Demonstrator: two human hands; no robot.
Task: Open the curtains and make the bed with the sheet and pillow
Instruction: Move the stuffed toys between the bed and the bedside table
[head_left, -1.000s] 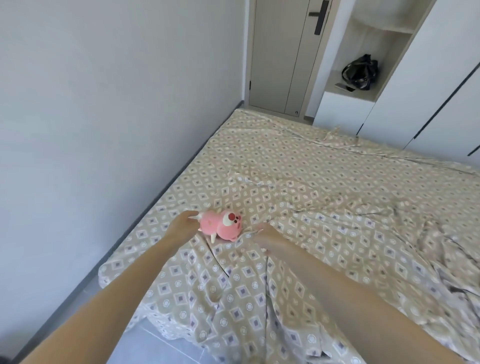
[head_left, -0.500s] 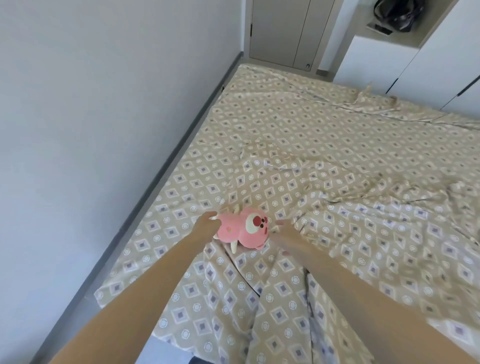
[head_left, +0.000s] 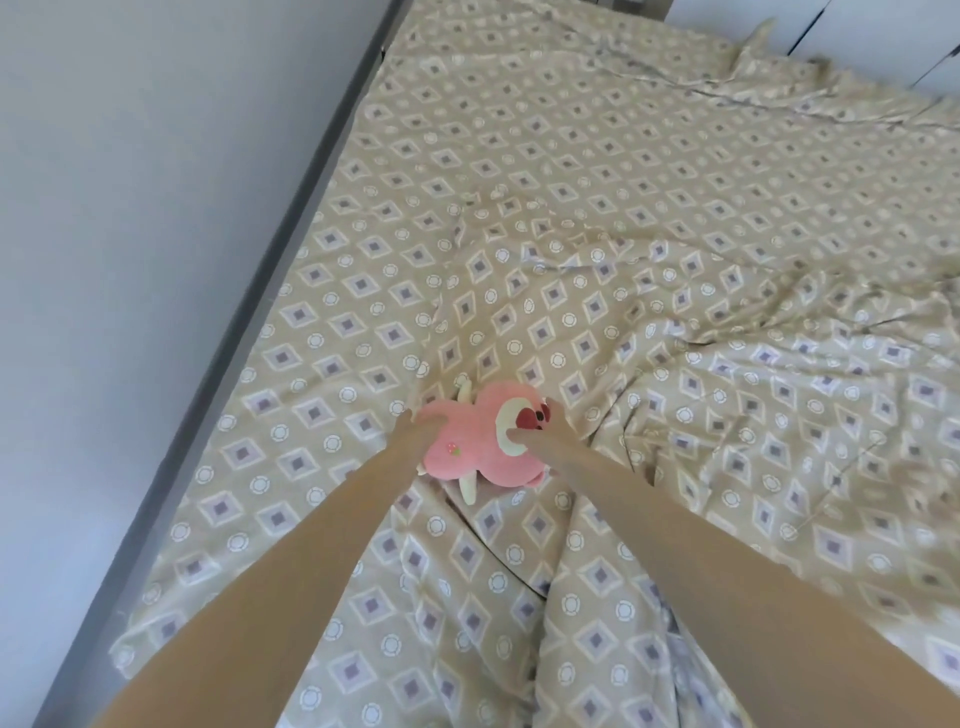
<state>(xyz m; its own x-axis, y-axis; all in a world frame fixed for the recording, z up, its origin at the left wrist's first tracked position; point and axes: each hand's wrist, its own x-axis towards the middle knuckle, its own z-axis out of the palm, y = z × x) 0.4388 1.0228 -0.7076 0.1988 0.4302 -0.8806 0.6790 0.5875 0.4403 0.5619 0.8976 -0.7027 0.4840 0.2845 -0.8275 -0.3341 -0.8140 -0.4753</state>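
A beige sheet (head_left: 597, 171) printed with diamonds and small rings lay spread across the bed (head_left: 366, 150). It was fairly smooth toward the far end and rumpled into ridges on the right side. At the near edge it hung over in long folds between the person's two bare forearms.

A pink plush toy (head_left: 475, 452) lay on the sheet near the bed's left side, with its pale snout and red nose turned to the right. One cream-coloured limb stuck out toward the camera.

The left hand (head_left: 415, 428) held the toy's rear end, its fingers (head_left: 435, 415) bent onto the pink fabric. The right hand (head_left: 537, 434) held the toy's head, with one fingertip on the white snout and another digit round the far side of the face. Both hands were seen end-on, so little more of the grip showed.

A pale wall (head_left: 114, 218) ran along the left of the bed, with a dark grey strip (head_left: 280, 244) between the two. White cupboard fronts (head_left: 878, 36) showed at the top right corner, just past the far end of the bed.
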